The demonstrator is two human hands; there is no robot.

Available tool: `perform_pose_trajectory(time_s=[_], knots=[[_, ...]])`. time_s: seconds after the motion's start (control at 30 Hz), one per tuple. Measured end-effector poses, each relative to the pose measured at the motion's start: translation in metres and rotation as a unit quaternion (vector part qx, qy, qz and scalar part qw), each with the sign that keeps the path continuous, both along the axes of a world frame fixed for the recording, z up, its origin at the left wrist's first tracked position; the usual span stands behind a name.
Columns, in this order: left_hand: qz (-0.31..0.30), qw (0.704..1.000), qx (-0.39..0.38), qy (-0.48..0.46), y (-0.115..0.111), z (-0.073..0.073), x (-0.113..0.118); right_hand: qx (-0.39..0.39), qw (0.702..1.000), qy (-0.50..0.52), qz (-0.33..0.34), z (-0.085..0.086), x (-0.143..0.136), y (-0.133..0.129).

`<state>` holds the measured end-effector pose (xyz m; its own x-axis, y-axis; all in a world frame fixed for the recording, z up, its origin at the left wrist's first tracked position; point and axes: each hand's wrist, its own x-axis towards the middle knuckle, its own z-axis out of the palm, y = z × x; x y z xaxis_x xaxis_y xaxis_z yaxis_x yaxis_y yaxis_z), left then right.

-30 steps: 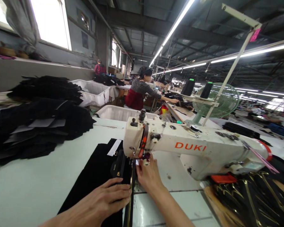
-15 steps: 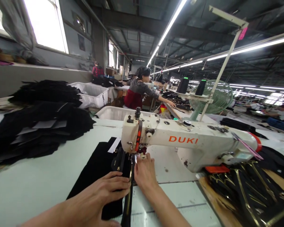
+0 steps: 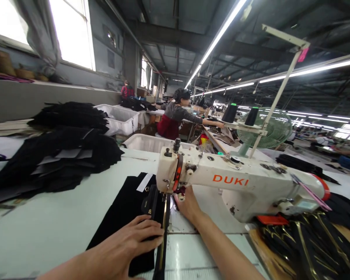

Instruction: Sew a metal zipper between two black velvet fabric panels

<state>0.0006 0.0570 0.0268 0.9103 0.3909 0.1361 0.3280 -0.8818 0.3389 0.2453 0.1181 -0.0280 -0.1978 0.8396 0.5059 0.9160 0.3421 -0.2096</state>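
Observation:
My left hand (image 3: 134,237) lies with fingers stretched over a black fabric panel (image 3: 116,217), its fingertips touching a black strip with a gold zipper line (image 3: 162,249). The strip runs up under the needle area of a white sewing machine (image 3: 198,175). On the panel, left of the needle, is a small black piece with gold fittings (image 3: 148,206), and a white label strip (image 3: 144,182) lies above it. My right hand (image 3: 189,206) reaches under the machine arm, just right of the needle; its fingertips are hidden behind the machine head.
Stacks of black fabric (image 3: 76,151) lie on the left of the table. Black pieces with gold zippers (image 3: 303,241) rest on a wooden board at right. White tubs (image 3: 146,143) stand behind the machine. Beyond them a person (image 3: 175,116) works with arms stretched out.
My right hand has moved from beside the strip deeper behind the machine head. My left hand stays on the fabric. The view has shifted slightly.

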Motion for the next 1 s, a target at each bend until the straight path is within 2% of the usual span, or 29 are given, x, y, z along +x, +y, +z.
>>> perform_pose_trajectory(time_s=[0.13,0.23,0.4,0.57,0.73,0.87,1.0], knots=[[0.04,0.999,0.026,0.005,-0.004,-0.002,-0.003,-0.017,0.995,-0.013,0.1,-0.002,0.007,-0.043],[0.024,0.999,0.022,-0.017,-0.002,-0.008,-0.005,-0.039,0.985,-0.02,0.165,-0.005,0.006,-0.06],[-0.013,0.996,0.057,-0.074,0.011,-0.017,-0.006,-0.04,0.985,-0.044,0.161,-0.013,0.003,-0.056],[-0.003,0.987,0.13,-0.097,0.024,-0.029,-0.01,0.006,0.988,-0.059,0.146,-0.022,0.006,-0.049],[0.004,0.991,0.117,-0.058,0.04,-0.035,-0.01,0.023,0.989,-0.045,0.139,-0.028,0.008,-0.046],[0.04,0.995,0.095,0.002,0.051,-0.032,-0.004,0.035,0.987,-0.013,0.155,-0.017,0.007,-0.049],[0.065,0.995,0.073,0.037,0.056,-0.026,0.002,-0.017,0.972,0.014,0.236,0.0,0.006,-0.053]])
